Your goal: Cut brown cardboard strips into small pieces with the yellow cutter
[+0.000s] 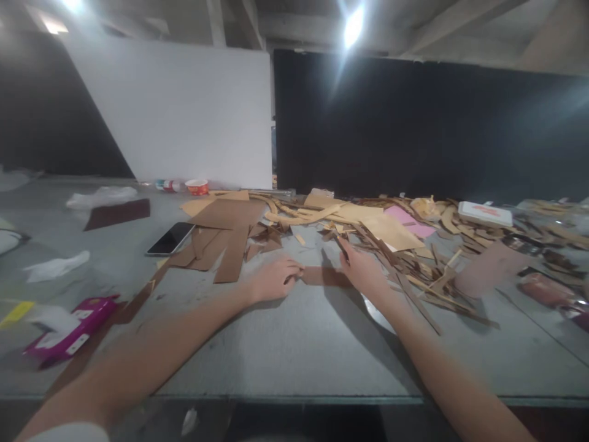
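A short brown strip [324,276], like leather or card, lies flat on the grey table between my hands. My left hand [276,279] has its fingers curled, with the fingertips pinched at the strip's left end. My right hand [365,273] is closed above the strip's right end. A slim dark piece [343,247] shows at its fingers; its kind is too blurred to tell. Under my right wrist is a pale, shiny rounded object [380,316], mostly covered by the forearm. Brown offcuts [267,239] lie just beyond my hands.
Brown sheets [230,252] and a phone [171,239] lie to the left, with a magenta tissue pack [76,328] nearer. Scrap strips [432,279], tan sheets [391,230] and a white box [485,213] crowd the right. A red-and-white cup [197,187] stands at the back.
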`<state>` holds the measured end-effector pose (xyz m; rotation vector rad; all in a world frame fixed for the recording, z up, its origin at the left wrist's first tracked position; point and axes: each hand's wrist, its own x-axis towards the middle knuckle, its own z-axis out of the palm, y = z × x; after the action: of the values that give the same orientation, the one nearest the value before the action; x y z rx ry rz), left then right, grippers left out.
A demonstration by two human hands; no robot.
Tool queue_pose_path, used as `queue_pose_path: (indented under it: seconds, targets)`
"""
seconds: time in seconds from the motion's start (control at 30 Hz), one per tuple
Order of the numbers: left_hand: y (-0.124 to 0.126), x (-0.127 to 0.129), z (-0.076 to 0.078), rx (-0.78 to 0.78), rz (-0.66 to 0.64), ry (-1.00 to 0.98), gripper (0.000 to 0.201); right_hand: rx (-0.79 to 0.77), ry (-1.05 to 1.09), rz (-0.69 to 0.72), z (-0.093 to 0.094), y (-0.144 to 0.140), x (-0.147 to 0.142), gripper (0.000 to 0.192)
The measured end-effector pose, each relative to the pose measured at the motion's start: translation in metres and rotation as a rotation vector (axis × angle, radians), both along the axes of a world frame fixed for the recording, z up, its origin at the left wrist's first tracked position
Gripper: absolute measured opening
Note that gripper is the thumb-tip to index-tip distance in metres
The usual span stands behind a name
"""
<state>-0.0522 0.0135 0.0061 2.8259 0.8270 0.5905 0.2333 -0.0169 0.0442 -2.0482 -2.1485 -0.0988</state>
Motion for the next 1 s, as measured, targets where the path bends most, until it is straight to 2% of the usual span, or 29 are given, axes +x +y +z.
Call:
queue_pose_path:
  seconds: [0.1, 0.23, 0.4, 0.47, 0.57, 0.7, 0.87, 1.0]
  targets:
    - [-0.004, 0.0, 0.001, -0.063, -0.039, -0.081, 0.028, -0.044, -0.043, -0.009, -0.016, 0.013, 0.012, 0.057]
    - [-0.004, 0.002, 0.002, -0.111, -0.04, -0.087, 0.014, -0.048, -0.074, 0.01, -0.033, 0.021, 0.018, 0.056]
    - [0.003, 0.001, -0.002, -0.181, -0.046, -0.107, 0.016, 0.198, -0.081, -0.037, -0.046, 0.019, 0.011, 0.052]
    - [0.005, -0.001, -0.006, -0.179, -0.049, -0.121, 0.021, 0.233, -0.013, -0.015, -0.048, 0.013, 0.002, 0.043]
    - [0.008, -0.002, -0.009, -0.155, -0.026, -0.119, 0.032, 0.125, 0.139, 0.092, -0.045, 0.001, -0.014, 0.039]
    - [0.009, -0.003, -0.006, -0.167, 0.018, -0.091, 0.037, -0.027, 0.211, 0.22, -0.041, -0.013, -0.033, 0.052]
    - [0.011, -0.003, -0.006, -0.182, 0.016, -0.098, 0.034, -0.091, 0.228, 0.18, -0.037, -0.018, -0.041, 0.053]
    - [0.011, -0.004, -0.01, -0.249, 0.072, -0.138, 0.036, -0.195, 0.352, 0.188, -0.03, -0.02, -0.042, 0.052]
